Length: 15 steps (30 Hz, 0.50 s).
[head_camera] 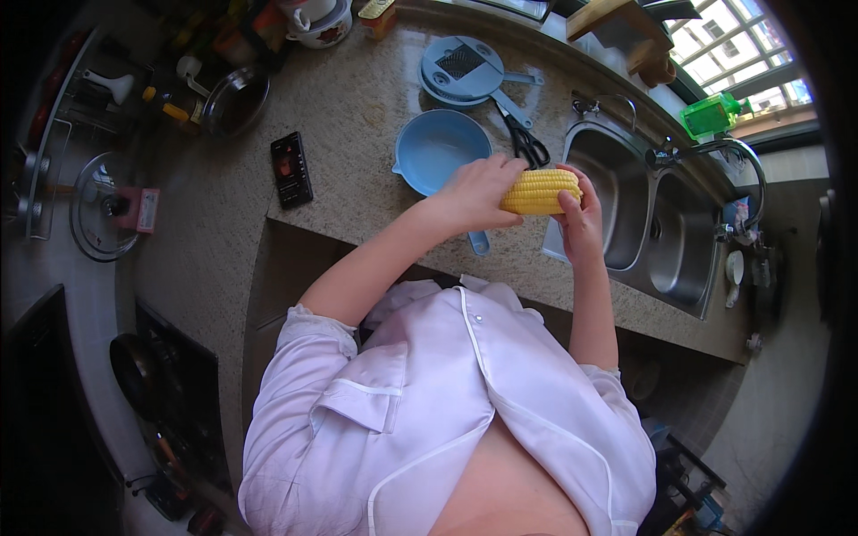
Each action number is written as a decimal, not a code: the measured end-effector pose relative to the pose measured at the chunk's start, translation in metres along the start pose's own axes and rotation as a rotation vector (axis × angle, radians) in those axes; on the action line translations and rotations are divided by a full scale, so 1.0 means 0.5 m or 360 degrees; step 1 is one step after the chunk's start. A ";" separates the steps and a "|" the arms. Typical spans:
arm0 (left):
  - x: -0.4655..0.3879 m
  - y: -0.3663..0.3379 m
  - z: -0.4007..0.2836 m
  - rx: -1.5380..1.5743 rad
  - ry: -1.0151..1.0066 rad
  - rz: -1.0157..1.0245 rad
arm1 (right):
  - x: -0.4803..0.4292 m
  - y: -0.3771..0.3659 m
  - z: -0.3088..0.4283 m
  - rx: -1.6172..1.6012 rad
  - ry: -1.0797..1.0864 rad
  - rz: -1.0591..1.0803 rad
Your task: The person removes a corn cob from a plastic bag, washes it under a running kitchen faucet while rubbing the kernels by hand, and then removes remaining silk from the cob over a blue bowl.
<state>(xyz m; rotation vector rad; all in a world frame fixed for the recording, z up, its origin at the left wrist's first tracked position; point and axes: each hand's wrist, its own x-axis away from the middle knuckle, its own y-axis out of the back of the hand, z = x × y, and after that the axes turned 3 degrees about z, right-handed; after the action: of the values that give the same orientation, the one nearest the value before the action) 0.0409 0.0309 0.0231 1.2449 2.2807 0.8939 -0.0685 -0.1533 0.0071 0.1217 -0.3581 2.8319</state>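
Observation:
An ear of yellow corn (540,191) lies level between my two hands, above the counter's front part. My left hand (479,192) is closed around its left end, fingers over the top and thumb beneath. At the other end my right hand (582,206) grips the cob, its thumb on the near side. Just behind my left hand stands a light blue bowl (442,149) with a small spout; a blue handle (478,242) shows below my forearm. Black-handled scissors (529,144) lie beyond the corn, partly under a blue grater with a handle (464,67).
To the right is a double steel sink (613,194) with a curved faucet (754,167). A phone (291,170) lies on the stone counter (355,167) at left. Farther left are a glass bowl (238,100) and a glass lid (100,221). A green bottle (712,116) stands by the window.

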 end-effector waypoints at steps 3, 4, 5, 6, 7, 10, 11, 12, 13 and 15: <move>0.052 0.079 0.075 0.0589 0.0149 0.0402 | -0.012 -0.071 -0.002 0.0061 -0.0030 0.0112; 0.067 0.097 0.094 0.0668 0.0114 0.0427 | -0.018 -0.096 -0.007 0.0099 -0.0046 0.0154; 0.081 0.108 0.113 0.0678 0.0165 0.0391 | -0.028 -0.126 -0.012 0.0057 -0.0087 0.0137; 0.101 0.115 0.132 0.0687 0.0224 0.0344 | -0.040 -0.161 -0.020 0.0013 -0.0128 0.0133; 0.113 0.119 0.151 0.0692 0.0271 0.0304 | -0.052 -0.189 -0.025 -0.0029 -0.0161 0.0118; 0.154 0.120 0.202 0.0793 0.0345 0.0078 | -0.074 -0.246 -0.066 -0.0415 -0.0126 0.0196; 0.164 0.123 0.216 0.0700 0.0386 0.0074 | -0.077 -0.255 -0.068 -0.0408 -0.0159 0.0216; 0.172 0.130 0.223 0.0613 0.0429 0.0071 | -0.079 -0.261 -0.069 -0.0397 -0.0198 0.0235; 0.178 0.135 0.228 0.0525 0.0471 0.0066 | -0.080 -0.265 -0.069 -0.0387 -0.0239 0.0256; 0.183 0.138 0.234 0.0466 0.0438 0.0049 | -0.084 -0.261 -0.065 -0.0355 -0.0331 0.0276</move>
<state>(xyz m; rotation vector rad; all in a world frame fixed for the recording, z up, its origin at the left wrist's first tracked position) 0.1042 0.1768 -0.0166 1.3495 2.6949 0.8048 0.0078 -0.0352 0.0010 0.3555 -0.7610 2.9297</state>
